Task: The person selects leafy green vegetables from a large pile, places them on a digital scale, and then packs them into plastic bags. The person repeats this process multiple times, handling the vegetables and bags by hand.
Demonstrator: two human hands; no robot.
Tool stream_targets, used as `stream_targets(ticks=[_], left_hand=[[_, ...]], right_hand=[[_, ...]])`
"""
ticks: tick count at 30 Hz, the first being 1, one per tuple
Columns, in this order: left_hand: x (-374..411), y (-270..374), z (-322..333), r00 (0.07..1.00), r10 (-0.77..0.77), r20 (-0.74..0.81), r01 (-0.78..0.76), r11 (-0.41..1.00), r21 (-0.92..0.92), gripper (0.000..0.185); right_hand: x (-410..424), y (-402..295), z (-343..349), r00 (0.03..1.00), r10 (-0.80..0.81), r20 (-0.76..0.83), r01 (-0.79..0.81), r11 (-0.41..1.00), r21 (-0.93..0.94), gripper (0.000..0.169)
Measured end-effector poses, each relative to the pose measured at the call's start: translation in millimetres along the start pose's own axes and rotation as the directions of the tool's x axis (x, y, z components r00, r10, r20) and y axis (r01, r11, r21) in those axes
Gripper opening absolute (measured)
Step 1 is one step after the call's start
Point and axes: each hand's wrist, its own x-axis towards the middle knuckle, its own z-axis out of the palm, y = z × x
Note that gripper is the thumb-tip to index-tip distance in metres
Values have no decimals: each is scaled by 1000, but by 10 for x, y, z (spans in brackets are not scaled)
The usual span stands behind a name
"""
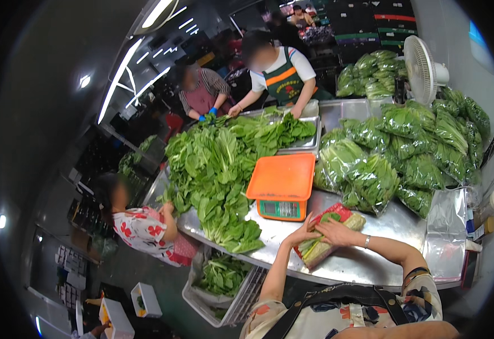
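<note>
Close in front of me, a small bunch of leafy greens point(330, 217) lies over a red and yellow package point(314, 259) on the metal table point(393, 241). My left hand point(301, 232) holds the bunch from its left side, thumb raised. Across the stalks, from the right, lies my right hand point(337, 232), with a bracelet at its wrist. My hands almost meet and partly hide the greens. Just beyond them stands an orange weighing scale point(281, 178) with a bare top and a small display facing me.
Loose greens point(213, 169) are heaped left of the scale. Bagged greens point(374, 182) pile up at right, near a fan point(420, 70). Clear plastic bags point(445, 237) lie at the right edge. A lined crate point(196, 292) stands below. Several people work around the table.
</note>
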Motion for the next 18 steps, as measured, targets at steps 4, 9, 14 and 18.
stream_targets(ticks=[4, 9, 14, 18], left_hand=[[76, -29, 46, 920, 159, -358, -65, 963, 261, 73], [348, -17, 84, 870, 92, -485, 407, 421, 810, 56], [480, -418, -451, 900, -9, -435, 334, 655, 678, 48], [199, -698, -1272, 985, -70, -155, 169, 327, 930, 37]], right_hand=[[-7, -57, 61, 1000, -17, -23, 17, 1000, 8, 50], [-54, -51, 90, 1000, 8, -22, -8, 1000, 7, 47], [-19, -74, 41, 995, 14, -103, -12, 1000, 24, 49], [287, -396, 99, 976, -31, -216, 38, 999, 27, 50]])
